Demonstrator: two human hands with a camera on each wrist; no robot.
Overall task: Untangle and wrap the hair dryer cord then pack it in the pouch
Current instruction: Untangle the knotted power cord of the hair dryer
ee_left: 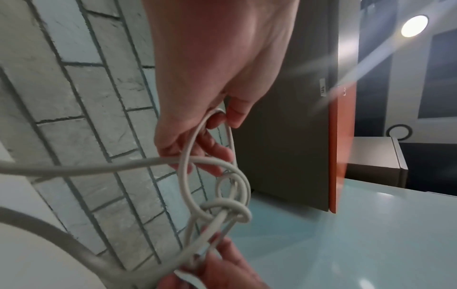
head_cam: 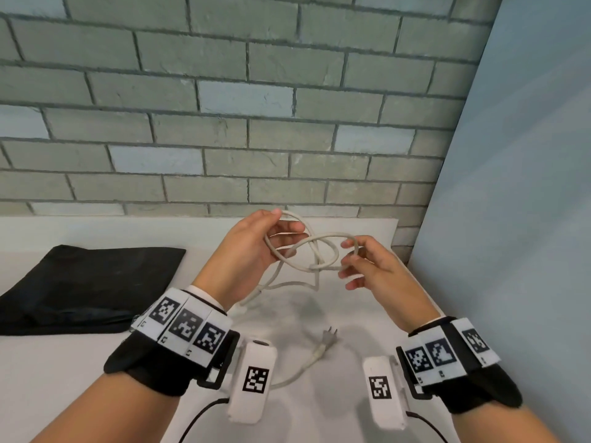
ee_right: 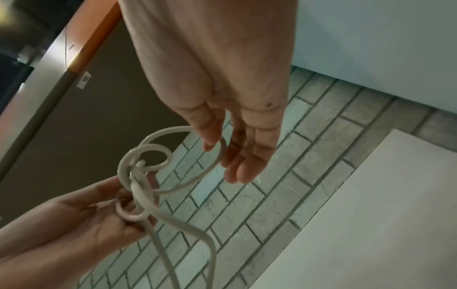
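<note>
**Knot still in the cord**

Off-white cord (head_cam: 307, 251), knotted, is up in the air above the worktop (head_cam: 367, 314), near its back edge. The left hand (head_cam: 256, 247) pinches one loop between thumb and fingers; the right hand (head_cam: 367, 266) pinches the neighbouring loop, other fingers spread. The plug (head_cam: 329, 335) lies at mid-worktop, the black pouch (head_cam: 86, 286) flat toward the left edge. Best bet here: widen the loops rather than tug, then feed the plug end back through. Pull hard and it likely cinches.
</note>
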